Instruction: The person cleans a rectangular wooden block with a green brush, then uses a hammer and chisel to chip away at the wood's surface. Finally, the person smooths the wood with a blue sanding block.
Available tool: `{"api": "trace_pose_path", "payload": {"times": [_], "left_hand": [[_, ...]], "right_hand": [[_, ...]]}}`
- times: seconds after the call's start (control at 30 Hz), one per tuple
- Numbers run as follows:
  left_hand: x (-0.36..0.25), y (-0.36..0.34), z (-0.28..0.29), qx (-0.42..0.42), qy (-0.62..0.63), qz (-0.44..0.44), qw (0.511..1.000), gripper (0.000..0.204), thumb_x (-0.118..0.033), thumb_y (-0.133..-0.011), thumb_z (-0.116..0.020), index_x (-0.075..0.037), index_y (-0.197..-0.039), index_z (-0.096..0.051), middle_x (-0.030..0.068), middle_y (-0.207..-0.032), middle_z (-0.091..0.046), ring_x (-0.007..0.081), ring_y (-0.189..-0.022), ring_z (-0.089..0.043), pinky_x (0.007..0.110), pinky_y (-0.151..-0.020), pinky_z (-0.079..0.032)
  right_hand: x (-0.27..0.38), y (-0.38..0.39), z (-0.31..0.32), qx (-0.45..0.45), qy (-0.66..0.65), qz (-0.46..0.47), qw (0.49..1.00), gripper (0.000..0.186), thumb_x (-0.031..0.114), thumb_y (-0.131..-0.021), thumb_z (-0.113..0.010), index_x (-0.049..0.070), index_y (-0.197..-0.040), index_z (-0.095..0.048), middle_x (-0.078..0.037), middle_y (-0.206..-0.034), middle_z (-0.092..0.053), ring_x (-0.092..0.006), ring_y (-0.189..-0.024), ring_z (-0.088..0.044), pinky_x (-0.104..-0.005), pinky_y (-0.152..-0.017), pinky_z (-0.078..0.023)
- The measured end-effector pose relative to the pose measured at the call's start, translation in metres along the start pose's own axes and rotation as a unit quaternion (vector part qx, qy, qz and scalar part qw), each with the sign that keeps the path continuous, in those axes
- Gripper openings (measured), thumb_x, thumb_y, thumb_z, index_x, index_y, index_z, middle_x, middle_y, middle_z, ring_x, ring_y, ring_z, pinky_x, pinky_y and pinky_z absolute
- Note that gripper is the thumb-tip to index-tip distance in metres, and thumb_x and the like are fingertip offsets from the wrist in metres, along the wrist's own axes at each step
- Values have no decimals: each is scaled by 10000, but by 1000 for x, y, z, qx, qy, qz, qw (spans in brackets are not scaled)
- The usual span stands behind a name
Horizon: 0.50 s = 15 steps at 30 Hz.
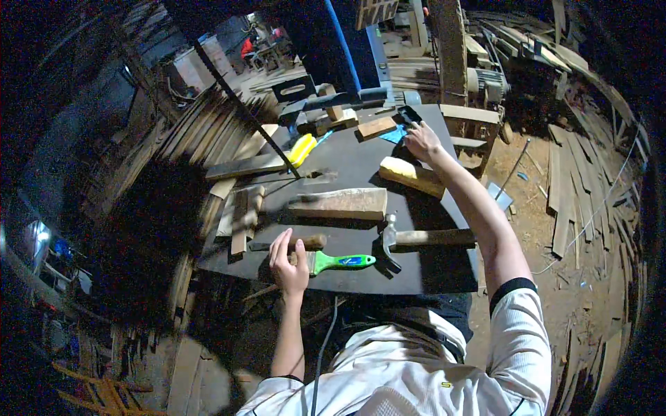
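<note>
My left hand (288, 267) rests at the near left of the dark metal table (350, 239), fingers stretched and apart. Beneath and beside it lie a paintbrush (347, 261) with a green handle and a tool with a wooden handle (313, 242). My right arm reaches to the far right edge, where the fingers of my right hand (422, 141) close on a small black object (408, 115), its kind unclear. Something flat and blue (394, 134) lies beside that hand. A claw hammer (390, 243) and a long wood block (340, 204) lie between the hands.
A toothed saw blade (243, 107) slants down to the table beside a yellow object (303, 149). Wood blocks (411, 176) and an offcut (377, 127) lie on the right side. Stacked boards (187, 128) stand at left; a motor (488, 84) and planks (565, 187) are at right.
</note>
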<state>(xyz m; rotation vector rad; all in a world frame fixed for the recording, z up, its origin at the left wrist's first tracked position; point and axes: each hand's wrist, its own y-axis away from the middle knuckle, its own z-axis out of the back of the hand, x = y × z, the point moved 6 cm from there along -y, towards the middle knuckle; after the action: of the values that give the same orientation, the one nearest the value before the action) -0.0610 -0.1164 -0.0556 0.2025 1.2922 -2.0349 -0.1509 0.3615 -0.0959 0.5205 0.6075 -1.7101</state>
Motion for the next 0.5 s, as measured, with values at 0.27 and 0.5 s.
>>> {"api": "trace_pose_path", "payload": {"times": [0.27, 0.5], "left_hand": [[-6, -15, -11, -2, 15, -8, 1000, 350, -214, -953, -596, 30, -1200, -641, 199, -1195, -649, 356, -1135, -594, 438, -992, -452], [7, -14, -12, 4, 19, 6, 1000, 332, -171, -961, -568, 52, -1196, -639, 203, -1217, -652, 359, -1147, -599, 438, -1020, -440]], "right_hand": [[-30, 6, -16, -29, 20, 5, 999, 238, 355, -946, -526, 320, -1153, -640, 91, -1208, -614, -147, -1212, -486, -368, -903, -391], [-24, -1, -12, -79, -10, 6, 997, 241, 401, -924, -551, 261, -1061, -691, 40, -1166, -649, -203, -1194, -495, -392, -945, -385]]}}
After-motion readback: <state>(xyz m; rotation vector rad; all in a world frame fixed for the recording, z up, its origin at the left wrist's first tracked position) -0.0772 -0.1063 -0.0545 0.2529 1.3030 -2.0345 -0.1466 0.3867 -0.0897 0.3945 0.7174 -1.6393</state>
